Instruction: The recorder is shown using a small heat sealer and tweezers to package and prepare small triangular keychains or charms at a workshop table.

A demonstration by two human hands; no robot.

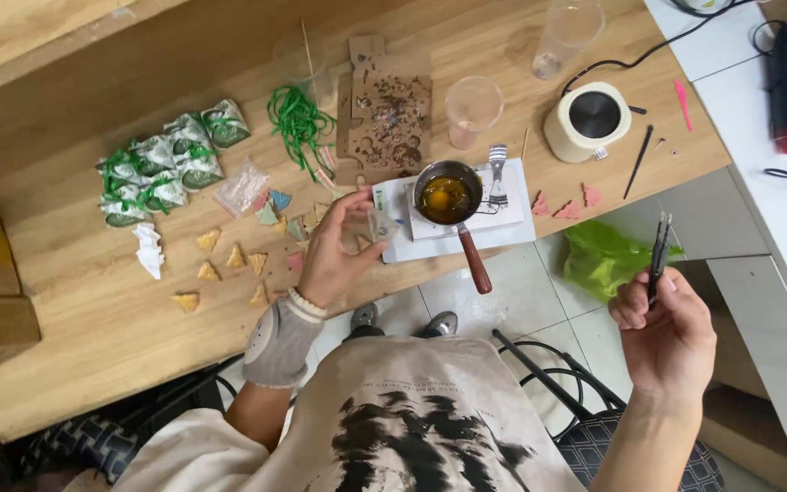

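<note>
Left hand (339, 251) pinches a small clear mould (377, 225) beside the saucepan (446, 199) on the table (93, 301); right hand (667, 328), grip closed, holds black tweezers (658, 255).

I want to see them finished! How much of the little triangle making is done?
Done: wrapped green packets lie piled. In hand: the left hand holds a small clear piece by the pan of yellow liquid; the right hand holds dark tweezers. Left: loose triangles lie unwrapped.
</note>
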